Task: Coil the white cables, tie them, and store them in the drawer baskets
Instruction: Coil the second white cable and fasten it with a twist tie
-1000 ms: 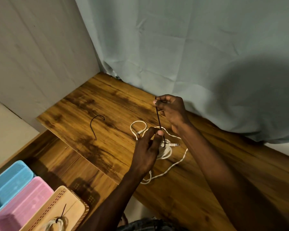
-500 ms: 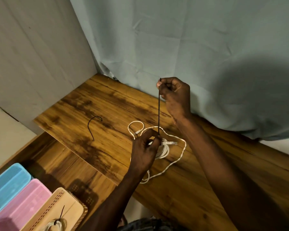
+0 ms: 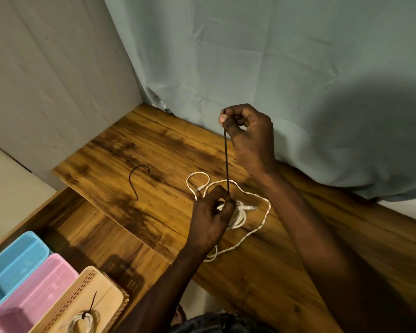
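Note:
A white cable (image 3: 240, 216) lies partly coiled on the wooden desk (image 3: 159, 150), with loose loops trailing around the coil. My left hand (image 3: 211, 219) pinches the coil together with the lower end of a black tie (image 3: 226, 162). My right hand (image 3: 247, 131) grips the tie's upper end above the desk, and the tie runs taut and nearly vertical between the two hands. A second black tie (image 3: 136, 179) lies curved on the desk to the left. A tied white cable (image 3: 83, 320) rests in the beige basket (image 3: 79, 296).
The open drawer (image 3: 82, 231) at lower left holds a blue basket (image 3: 12, 263), a pink basket (image 3: 34, 292) and the beige one side by side. A pale blue curtain (image 3: 250, 56) hangs behind the desk, and a wall panel (image 3: 46, 80) stands at left.
My right hand has risen with the tie's upper end, drawing the black tie longer and taut. My left hand has stayed on the coil.

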